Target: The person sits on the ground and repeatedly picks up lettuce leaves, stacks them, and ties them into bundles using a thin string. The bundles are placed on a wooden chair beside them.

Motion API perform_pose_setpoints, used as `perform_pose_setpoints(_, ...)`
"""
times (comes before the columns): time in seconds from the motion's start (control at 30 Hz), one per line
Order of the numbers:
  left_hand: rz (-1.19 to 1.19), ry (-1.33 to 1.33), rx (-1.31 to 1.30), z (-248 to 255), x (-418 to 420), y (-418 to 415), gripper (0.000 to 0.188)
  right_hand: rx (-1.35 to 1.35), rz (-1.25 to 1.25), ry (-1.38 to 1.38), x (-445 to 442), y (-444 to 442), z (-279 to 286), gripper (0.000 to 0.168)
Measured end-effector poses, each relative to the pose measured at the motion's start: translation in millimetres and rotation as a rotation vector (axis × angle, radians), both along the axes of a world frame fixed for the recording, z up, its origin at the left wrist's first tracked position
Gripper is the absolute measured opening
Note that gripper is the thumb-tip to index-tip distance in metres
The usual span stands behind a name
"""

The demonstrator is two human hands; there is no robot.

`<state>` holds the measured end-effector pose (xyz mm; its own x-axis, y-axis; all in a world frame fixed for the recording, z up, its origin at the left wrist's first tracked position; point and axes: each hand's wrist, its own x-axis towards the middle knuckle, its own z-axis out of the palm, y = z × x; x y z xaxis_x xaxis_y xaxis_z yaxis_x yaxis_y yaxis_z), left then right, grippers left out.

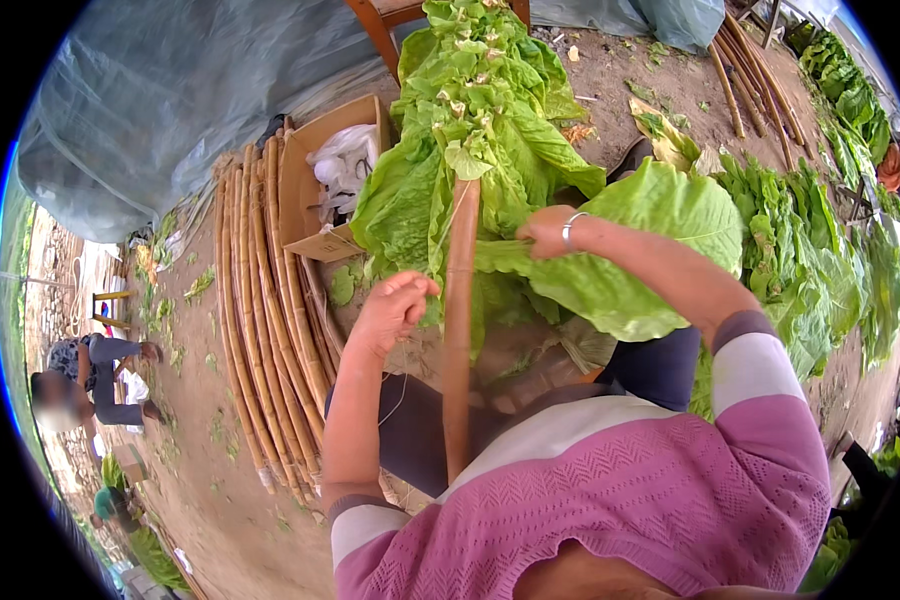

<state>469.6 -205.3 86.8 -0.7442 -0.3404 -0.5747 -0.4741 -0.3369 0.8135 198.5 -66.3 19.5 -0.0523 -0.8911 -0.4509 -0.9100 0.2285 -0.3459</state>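
A wooden pole [460,300] runs from my lap away from me, and its far part lies under a dense row of large green leaves [487,112], stems upward. My right hand [551,232], with a bracelet at the wrist, grips the stem end of a big green leaf [660,225] just right of the pole. My left hand [401,304] is left of the pole, fingers curled and pinched on a thin string [454,214] that runs up to the pole near the last leaves. More string hangs below this hand, over my thigh.
Bamboo poles [259,300] lie on the ground at left, beside a cardboard box [330,180] holding plastic bags. Piled leaves [802,255] lie at right; more poles [757,82] lie at upper right. Plastic sheeting [180,90] covers the upper left. A seated person [97,375] is at far left.
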Motion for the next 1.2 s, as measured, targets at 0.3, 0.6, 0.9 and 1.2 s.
perform_pose_setpoints(0.3, 0.007, -0.530, -0.301, -75.2, -85.5, -148.0, 0.028, -0.552, -0.377, -0.192, 61.2, -61.7, -70.3, 0.025)
perform_pose_setpoints(0.6, -0.212, 0.104, -0.708, -6.9, -228.3, 31.2, 0.023, -0.950, -1.116, -0.840, 55.4, -126.4, -118.0, 0.015)
perform_pose_setpoints(0.9, 0.486, 0.167, -0.211, -11.1, -207.1, 107.3, 0.018, -0.519, -1.329, -1.341, 37.4, -66.4, -80.5, 0.017)
perform_pose_setpoints(1.2, 0.446, 0.227, 0.143, -58.0, -74.0, 135.3, 0.022, -0.933, -1.680, 0.258, -34.5, 305.4, -27.0, 0.018)
